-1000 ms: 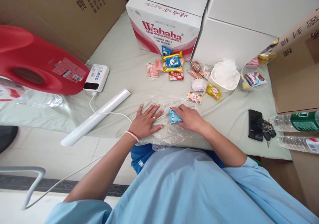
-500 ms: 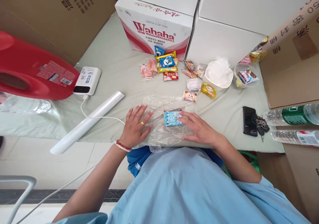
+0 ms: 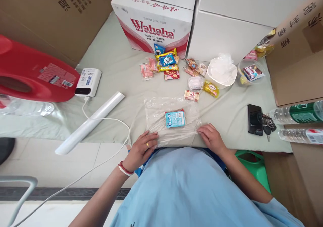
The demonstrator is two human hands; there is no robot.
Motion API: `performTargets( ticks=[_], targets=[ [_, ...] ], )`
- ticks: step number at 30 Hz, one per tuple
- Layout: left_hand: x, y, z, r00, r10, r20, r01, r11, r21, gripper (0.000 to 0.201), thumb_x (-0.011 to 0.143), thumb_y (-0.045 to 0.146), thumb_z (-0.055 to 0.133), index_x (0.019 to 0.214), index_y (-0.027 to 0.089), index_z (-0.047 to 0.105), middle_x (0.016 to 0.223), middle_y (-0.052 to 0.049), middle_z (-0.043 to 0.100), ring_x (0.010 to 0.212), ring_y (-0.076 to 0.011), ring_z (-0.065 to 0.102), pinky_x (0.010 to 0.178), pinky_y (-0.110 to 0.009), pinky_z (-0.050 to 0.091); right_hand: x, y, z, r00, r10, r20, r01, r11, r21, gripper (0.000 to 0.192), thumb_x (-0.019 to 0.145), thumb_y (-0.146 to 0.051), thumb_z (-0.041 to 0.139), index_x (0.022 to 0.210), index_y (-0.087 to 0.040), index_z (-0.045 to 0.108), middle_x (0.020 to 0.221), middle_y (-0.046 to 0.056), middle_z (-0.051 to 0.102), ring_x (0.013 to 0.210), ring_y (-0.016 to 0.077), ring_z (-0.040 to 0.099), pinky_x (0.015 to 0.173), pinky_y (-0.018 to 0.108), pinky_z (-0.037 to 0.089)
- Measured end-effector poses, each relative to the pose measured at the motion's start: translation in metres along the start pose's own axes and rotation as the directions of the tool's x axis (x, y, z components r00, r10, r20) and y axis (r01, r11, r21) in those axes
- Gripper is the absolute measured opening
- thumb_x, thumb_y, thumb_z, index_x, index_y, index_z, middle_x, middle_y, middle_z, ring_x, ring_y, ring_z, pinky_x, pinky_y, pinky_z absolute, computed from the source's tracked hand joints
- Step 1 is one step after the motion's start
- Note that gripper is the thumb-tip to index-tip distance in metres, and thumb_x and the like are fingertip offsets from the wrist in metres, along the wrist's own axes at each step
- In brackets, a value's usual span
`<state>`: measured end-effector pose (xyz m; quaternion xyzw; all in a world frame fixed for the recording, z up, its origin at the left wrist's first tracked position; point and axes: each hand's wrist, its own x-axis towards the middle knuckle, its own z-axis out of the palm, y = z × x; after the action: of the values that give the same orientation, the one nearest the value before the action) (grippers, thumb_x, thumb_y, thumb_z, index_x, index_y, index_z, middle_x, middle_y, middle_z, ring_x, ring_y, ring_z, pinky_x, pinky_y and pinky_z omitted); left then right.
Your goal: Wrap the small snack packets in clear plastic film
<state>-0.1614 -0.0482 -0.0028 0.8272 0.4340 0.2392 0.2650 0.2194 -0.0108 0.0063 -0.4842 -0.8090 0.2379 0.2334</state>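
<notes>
A sheet of clear plastic wrap [image 3: 156, 114] lies spread flat at the near edge of the table. Near its middle rests a small light-blue snack packet [image 3: 175, 119] with a bit of red at its upper edge. My left hand [image 3: 144, 147], with a ring and a beaded bracelet, has its fingers closed on the wrap's near left corner. At the near right corner, my right hand [image 3: 211, 137] pinches the edge of the wrap. Creases run through the film between both hands, and the thumbs are partly hidden.
Wrapped snacks [image 3: 168, 60] lie before a Wahaha carton [image 3: 151, 25]. A white bowl [image 3: 222, 80] and a clear tub [image 3: 242, 67] stand right of them. Leftward are a roll of wrap [image 3: 91, 122], a cabled white device [image 3: 88, 82] and a red jug [image 3: 32, 68]; rightward, a phone [image 3: 254, 119] and bottles [image 3: 302, 114].
Both hands have drawn back from beside the packet to the near corners of the wrap and closed on them. The wrap now lies flatter and more stretched out.
</notes>
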Motion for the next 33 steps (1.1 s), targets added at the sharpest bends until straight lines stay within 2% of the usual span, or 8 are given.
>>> performTargets(
  ticks=[3,6,11,15,19,26,30,33],
  targets=[
    [0.001,0.003,-0.004,0.993,-0.101,-0.055,0.092,0.985,-0.144,0.017,0.099,0.023,0.057,0.107,0.025,0.072,0.127,-0.008,0.075,0.128,-0.0212,0.067,0.121,-0.048,0.045,-0.001,0.004,-0.012,1.0,-0.016,-0.011,0.016,1.0,-0.012,0.027,0.102,-0.025,0.052,0.124,-0.025,0.067,0.109,0.011,0.069,0.102,0.0265,0.063,0.09,0.047,0.057],
    [0.001,0.006,-0.009,0.981,-0.173,-0.09,0.149,0.962,-0.228,0.015,0.099,0.027,0.06,0.105,0.025,0.073,0.127,-0.008,0.076,0.123,-0.0221,0.069,0.118,-0.049,0.048,-0.003,0.004,-0.015,0.994,-0.107,0.026,0.108,0.992,-0.072,0.053,0.097,-0.034,0.065,0.147,-0.023,0.051,0.14,0.018,0.057,0.128,0.0315,0.054,0.105,0.055,0.051],
    [0.005,0.01,-0.015,0.951,-0.285,-0.122,0.238,0.924,-0.3,0.018,0.1,0.031,0.057,0.107,0.024,0.072,0.123,-0.009,0.076,0.117,-0.0219,0.072,0.1,-0.04,0.059,-0.004,-0.002,0.009,0.968,-0.223,0.116,0.242,0.952,-0.187,0.075,0.091,-0.051,0.071,0.153,-0.021,0.044,0.157,0.019,0.043,0.147,0.0373,0.036,0.12,0.069,0.032],
    [0.015,0.013,-0.018,0.911,-0.36,-0.2,0.296,0.91,-0.289,0.023,0.1,0.037,0.056,0.109,0.024,0.072,0.119,-0.008,0.077,0.114,-0.0224,0.072,0.1,-0.038,0.057,0.003,-0.011,0.021,0.99,-0.142,-0.012,0.136,0.962,-0.236,0.034,0.097,-0.03,0.06,0.13,-0.027,0.066,0.145,0.012,0.056,0.138,0.0317,0.047,0.118,0.064,0.039],
    [0.033,0.011,-0.015,0.819,-0.491,-0.296,0.408,0.862,-0.3,0.032,0.099,0.045,0.052,0.109,0.022,0.072,0.104,-0.007,0.079,0.101,-0.0211,0.074,0.096,-0.035,0.056,0.031,-0.022,0.001,0.985,-0.102,-0.139,0.089,0.991,-0.101,0.022,0.097,-0.026,0.055,0.105,-0.026,0.075,0.137,0.012,0.061,0.128,0.03,0.055,0.108,0.056,0.049],
    [0.079,-0.013,-0.013,0.611,-0.727,-0.314,0.714,0.677,-0.179,0.035,0.09,0.048,0.052,0.095,0.02,0.073,0.072,-0.001,0.073,0.068,-0.0194,0.066,0.072,-0.031,0.05,0.095,-0.006,-0.016,0.955,0.296,0.016,-0.295,0.944,0.146,0.027,0.097,-0.038,0.052,0.091,-0.02,0.072,0.079,0.002,0.069,0.072,0.0173,0.063,0.07,0.028,0.05],
    [0.09,-0.02,-0.016,0.639,-0.707,-0.302,0.729,0.683,-0.055,0.031,0.087,0.043,0.052,0.092,0.021,0.073,0.08,-0.005,0.076,0.076,-0.023,0.069,0.076,-0.034,0.049,0.098,0.007,-0.003,0.927,0.372,-0.045,-0.367,0.926,0.085,0.029,0.097,-0.039,0.05,0.095,-0.019,0.072,0.086,0.004,0.071,0.074,0.0185,0.063,0.072,0.03,0.048],
    [0.092,-0.021,-0.019,0.664,-0.698,-0.266,0.72,0.693,-0.021,0.03,0.087,0.043,0.051,0.091,0.021,0.072,0.081,-0.005,0.076,0.078,-0.0244,0.07,0.076,-0.035,0.048,0.091,0.005,-0.003,0.96,0.26,-0.102,-0.248,0.962,0.118,0.039,0.1,-0.047,0.05,0.119,-0.018,0.069,0.106,0.01,0.072,0.091,0.0226,0.064,0.084,0.035,0.051]
  ],
)
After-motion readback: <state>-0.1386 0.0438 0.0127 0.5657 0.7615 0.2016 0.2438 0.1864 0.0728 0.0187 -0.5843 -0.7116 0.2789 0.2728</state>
